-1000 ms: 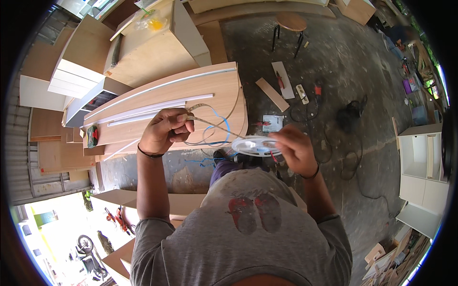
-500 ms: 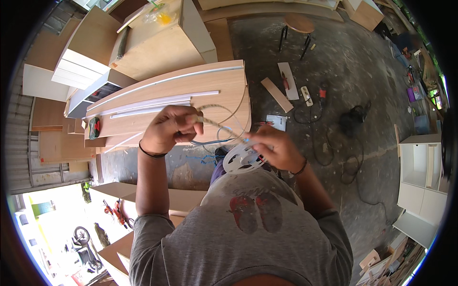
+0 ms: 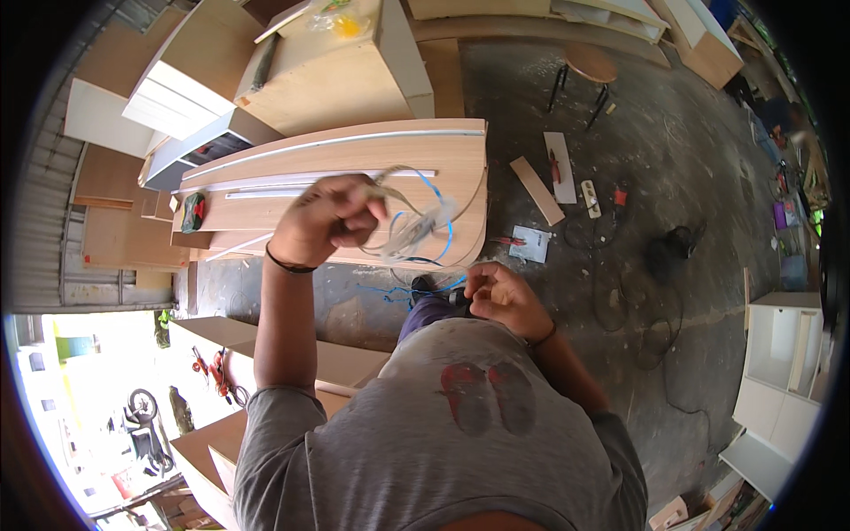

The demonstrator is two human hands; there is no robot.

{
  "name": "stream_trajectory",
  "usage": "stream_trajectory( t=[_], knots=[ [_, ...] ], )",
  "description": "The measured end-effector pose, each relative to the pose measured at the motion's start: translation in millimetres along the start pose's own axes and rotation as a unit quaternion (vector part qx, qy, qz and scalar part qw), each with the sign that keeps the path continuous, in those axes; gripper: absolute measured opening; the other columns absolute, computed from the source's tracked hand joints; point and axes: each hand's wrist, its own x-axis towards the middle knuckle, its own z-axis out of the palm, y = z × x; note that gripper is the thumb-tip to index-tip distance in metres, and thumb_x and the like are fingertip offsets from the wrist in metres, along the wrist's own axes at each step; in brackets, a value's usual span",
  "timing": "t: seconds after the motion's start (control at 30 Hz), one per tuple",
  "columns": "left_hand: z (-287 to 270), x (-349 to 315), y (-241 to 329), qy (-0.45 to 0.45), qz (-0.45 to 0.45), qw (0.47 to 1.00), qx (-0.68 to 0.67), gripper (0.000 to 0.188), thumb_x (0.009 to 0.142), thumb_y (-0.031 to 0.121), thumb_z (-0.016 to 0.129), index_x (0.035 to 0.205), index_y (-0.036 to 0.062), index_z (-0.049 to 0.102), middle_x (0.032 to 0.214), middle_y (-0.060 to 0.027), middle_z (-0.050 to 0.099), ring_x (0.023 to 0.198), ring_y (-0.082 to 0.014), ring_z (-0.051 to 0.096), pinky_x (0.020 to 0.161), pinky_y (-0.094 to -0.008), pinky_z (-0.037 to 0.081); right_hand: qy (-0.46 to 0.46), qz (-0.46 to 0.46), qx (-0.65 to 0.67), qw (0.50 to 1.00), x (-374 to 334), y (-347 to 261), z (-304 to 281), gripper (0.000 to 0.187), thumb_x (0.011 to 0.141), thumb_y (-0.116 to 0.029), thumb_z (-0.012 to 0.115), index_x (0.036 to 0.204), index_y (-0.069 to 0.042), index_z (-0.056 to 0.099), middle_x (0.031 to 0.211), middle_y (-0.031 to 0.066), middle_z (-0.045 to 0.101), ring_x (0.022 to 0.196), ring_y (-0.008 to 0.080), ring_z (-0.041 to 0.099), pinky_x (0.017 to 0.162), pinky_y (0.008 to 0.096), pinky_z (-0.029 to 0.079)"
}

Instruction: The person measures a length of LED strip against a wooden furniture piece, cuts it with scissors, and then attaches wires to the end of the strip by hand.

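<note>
In front of me my left hand [image 3: 332,221] is closed on a thin, pale LED strip [image 3: 409,170]. Loops of it hang beside the fingers, partly blue. Among those loops is a white plastic reel [image 3: 418,234], seen nearly edge-on and smeared by motion. My right hand [image 3: 503,299], lower and nearer my body, has its fingers pinched at a blue-looking stretch of strip. Below the left hand lie long wood-grain boards [image 3: 341,152]. White profile strips [image 3: 266,191] rest on them.
A green-and-red object [image 3: 193,212] sits at the boards' left end. On the floor at right are pliers [image 3: 555,166], a power strip [image 3: 591,199], cables and a packet [image 3: 529,244]. A round stool [image 3: 591,64] stands farther off. Cabinets [image 3: 341,66] stand at the back left.
The white reel has shifted from beside my right hand to the loops near my left hand. My right hand has moved slightly lower. The whole view has shifted a little.
</note>
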Motion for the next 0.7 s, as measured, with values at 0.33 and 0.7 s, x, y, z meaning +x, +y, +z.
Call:
stream_trajectory(
  t=[0.33, 0.7],
  knots=[
    [41.4, 3.8, 1.1, -0.005, -0.030, 0.995, 0.100, 0.031, 0.095, 0.023, 0.046, 0.098, -0.0037, 0.061, 0.056, 0.0034, 0.035, 0.048, -0.0055, 0.028, 0.045, -0.0212, 0.024, 0.039, 0.032, 0.313, 0.949, 53.3, 4.3, 9.3, 0.045, 0.090, -0.028, 0.058, 0.126, -0.010, 0.039, 0.116, 0.0114, 0.053, 0.107, 0.0230, 0.054, 0.080, 0.0368, 0.047],
    [-0.7, -11.6, -15.8, 0.061, -0.021, 0.998, -0.011, 0.030, 0.093, 0.026, 0.049, 0.088, -0.0024, 0.059, 0.066, -0.0003, 0.042, 0.048, -0.0060, 0.030, 0.041, -0.0193, 0.022, 0.090, -0.149, 0.211, 0.962, 53.0, -14.0, -10.5, 0.024, 0.091, -0.014, 0.053, 0.113, -0.019, 0.046, 0.117, 0.0029, 0.053, 0.114, 0.0220, 0.049, 0.085, 0.0395, 0.044]
  ],
)
